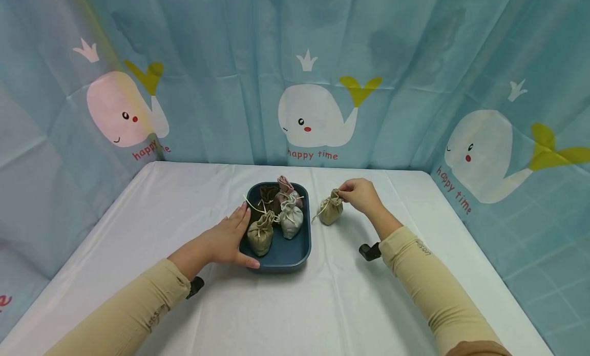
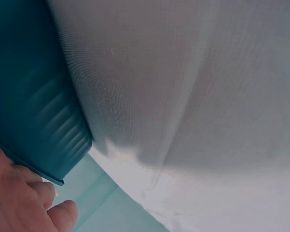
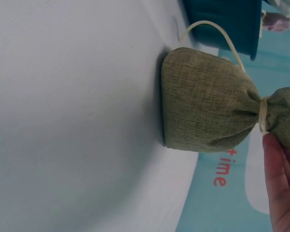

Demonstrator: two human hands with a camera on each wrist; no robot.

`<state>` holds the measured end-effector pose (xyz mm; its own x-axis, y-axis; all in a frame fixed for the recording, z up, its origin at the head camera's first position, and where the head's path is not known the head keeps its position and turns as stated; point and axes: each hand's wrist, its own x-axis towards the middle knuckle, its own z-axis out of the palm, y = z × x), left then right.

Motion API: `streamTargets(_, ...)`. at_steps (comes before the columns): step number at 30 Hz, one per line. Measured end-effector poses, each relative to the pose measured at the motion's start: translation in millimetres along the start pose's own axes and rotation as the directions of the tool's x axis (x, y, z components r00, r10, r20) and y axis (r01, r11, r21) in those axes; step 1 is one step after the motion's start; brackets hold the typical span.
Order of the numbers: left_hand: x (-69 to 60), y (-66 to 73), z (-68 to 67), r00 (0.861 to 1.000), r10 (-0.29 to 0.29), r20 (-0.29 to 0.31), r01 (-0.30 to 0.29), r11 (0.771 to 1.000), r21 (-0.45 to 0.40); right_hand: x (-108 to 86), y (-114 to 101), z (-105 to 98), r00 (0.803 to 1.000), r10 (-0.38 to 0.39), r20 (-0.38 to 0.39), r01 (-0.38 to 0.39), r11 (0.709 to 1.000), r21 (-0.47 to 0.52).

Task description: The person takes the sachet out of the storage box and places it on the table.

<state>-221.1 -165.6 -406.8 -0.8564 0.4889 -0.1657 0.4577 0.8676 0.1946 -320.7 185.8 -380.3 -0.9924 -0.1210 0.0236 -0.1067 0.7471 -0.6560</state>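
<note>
Sleeves, blue tray, pouches inside (four)

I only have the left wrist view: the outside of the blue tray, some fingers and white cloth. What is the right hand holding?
Observer: The right hand pinches the gathered neck of an olive drawstring pouch, outside the tray on its right.

Operator: I can't see inside the tray from here. What does it hold?

Observer: Four pouches: a second olive one, a pale grey one, a pink one and a dark brown one.
</note>
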Motion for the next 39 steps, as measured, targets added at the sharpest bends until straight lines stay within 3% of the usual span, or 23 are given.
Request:
streamTargets(13, -2.2, 0.8, -2.0, 1.0, 0.012, -0.007, -0.012, 1.0, -0.004, -1.0, 4, -6, 0.998, -0.009, 0.063, 0.006, 0.999, 0.039)
streamTargets(22, -3.2, 1.3, -2.5, 1.0, 0.001, -0.002, -0.001, 1.0, -0.002, -2.5, 7, -15, 1.0, -0.01, 0.027, 0.01, 1.0, 0.008)
streamTargets(39, -1.1, -0.6, 0.2, 1.0, -0.003, -0.003, 0.003, 1.0, 0.007, -2.1, -7, -26, 1.0, -0.021, -0.015, 0.023, 0.995, 0.1)
